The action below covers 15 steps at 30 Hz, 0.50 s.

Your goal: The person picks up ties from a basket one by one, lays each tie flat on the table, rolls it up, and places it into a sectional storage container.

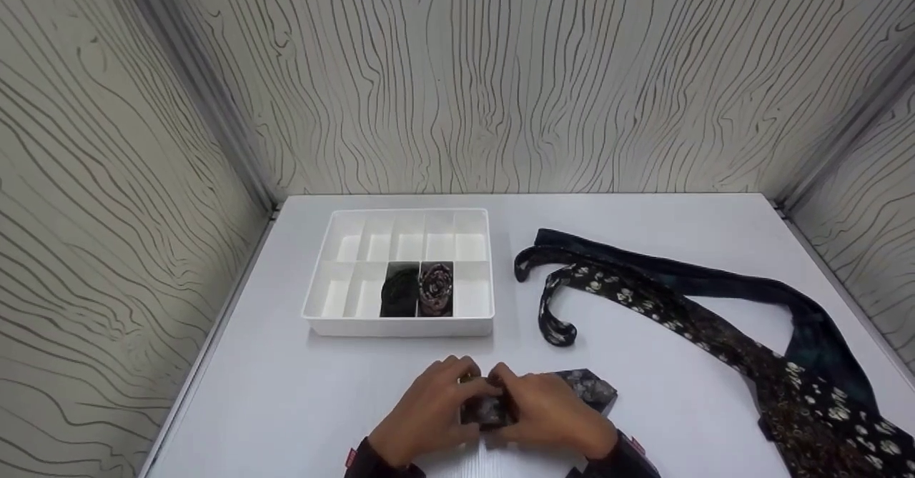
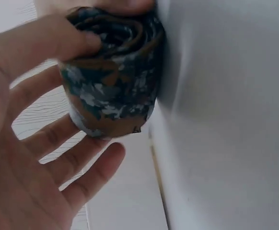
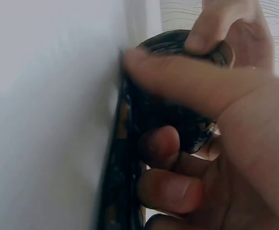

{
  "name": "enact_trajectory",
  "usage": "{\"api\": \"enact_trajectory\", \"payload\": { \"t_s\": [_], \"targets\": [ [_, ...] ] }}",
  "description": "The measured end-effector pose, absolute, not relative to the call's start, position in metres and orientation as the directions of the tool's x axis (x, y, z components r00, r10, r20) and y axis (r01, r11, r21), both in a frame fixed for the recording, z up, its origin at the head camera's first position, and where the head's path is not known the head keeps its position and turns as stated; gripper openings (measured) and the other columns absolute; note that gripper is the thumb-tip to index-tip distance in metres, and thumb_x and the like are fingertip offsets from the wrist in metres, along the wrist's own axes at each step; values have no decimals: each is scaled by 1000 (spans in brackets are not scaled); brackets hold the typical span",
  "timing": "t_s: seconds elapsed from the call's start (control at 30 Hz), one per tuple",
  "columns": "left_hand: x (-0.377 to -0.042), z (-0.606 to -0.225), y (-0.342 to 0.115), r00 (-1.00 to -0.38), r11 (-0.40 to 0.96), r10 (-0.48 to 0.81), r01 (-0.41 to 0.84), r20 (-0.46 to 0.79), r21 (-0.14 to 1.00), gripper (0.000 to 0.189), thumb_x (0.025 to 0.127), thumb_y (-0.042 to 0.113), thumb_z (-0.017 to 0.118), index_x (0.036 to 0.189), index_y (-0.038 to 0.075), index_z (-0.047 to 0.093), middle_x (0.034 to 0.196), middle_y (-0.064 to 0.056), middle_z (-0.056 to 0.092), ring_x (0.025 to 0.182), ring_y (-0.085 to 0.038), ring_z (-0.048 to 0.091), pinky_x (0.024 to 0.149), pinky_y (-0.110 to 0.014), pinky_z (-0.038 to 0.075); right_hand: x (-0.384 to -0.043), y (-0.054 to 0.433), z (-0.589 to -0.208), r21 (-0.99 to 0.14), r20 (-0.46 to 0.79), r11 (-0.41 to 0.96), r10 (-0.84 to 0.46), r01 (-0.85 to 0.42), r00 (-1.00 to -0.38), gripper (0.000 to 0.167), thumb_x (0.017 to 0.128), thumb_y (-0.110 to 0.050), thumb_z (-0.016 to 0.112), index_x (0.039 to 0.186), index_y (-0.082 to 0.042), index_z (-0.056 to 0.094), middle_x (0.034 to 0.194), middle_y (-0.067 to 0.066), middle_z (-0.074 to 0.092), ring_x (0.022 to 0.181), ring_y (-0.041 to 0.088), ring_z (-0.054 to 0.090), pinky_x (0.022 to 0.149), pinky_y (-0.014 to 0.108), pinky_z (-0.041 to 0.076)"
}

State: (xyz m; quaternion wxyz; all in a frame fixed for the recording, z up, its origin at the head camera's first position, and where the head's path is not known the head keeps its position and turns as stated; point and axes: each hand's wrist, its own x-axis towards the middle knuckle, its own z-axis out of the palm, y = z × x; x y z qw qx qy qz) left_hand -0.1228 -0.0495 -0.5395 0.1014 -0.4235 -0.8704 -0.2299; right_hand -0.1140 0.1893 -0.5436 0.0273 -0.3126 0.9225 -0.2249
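In the head view, both hands meet at the table's near side over a partly rolled dark necktie [image 1: 487,414] with a grey mottled print. My left hand [image 1: 432,406] grips the coil from the left. Its thumb presses the spiral top of the necktie [image 2: 113,93] in the left wrist view, where brown and teal also show. From the right, my right hand [image 1: 554,414] holds the coil, thumb across it and fingers curled. The flat pointed end [image 1: 590,386] comes out beyond the right hand. In the right wrist view, the unrolled strip [image 3: 118,177] lies along the tabletop.
Behind the hands stands a white divided box [image 1: 400,326]. Two front compartments hold a black rolled necktie [image 1: 400,294] and a brownish patterned one [image 1: 436,291]. At right, a navy necktie [image 1: 743,286], a white-flowered black one [image 1: 615,289] and a brown-patterned one [image 1: 729,339] lie overlapping.
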Motion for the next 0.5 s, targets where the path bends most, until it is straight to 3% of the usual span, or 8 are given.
{"api": "enact_trajectory", "payload": {
  "t_s": [0.2,0.33,0.5],
  "targets": [
    [-122,-541,-46,-615,556,694,788,375,264,53,71,32,88,122,31,74,111,9,63,98,-11,54,84,-25,46,-113,191,-544,-413,64,722,-584,-555,-809,58,83,-51,87,123,-21,57,98,-3,75,86,16,73,74,36,60],
    [-120,-542,-45,-617,570,687,785,385,242,51,71,35,89,119,31,74,110,9,64,98,-11,54,84,-26,47,-113,190,-542,-411,55,727,-582,-550,-811,61,82,-56,86,123,-22,56,98,-3,74,85,17,73,73,35,59],
    [-121,-541,-45,-640,578,680,768,357,275,54,73,35,90,123,28,70,111,8,63,97,-10,55,83,-24,48,-114,192,-541,-412,23,746,-565,-523,-825,61,78,-47,90,122,-22,56,97,-1,75,83,18,72,70,35,58]
  ]
}}
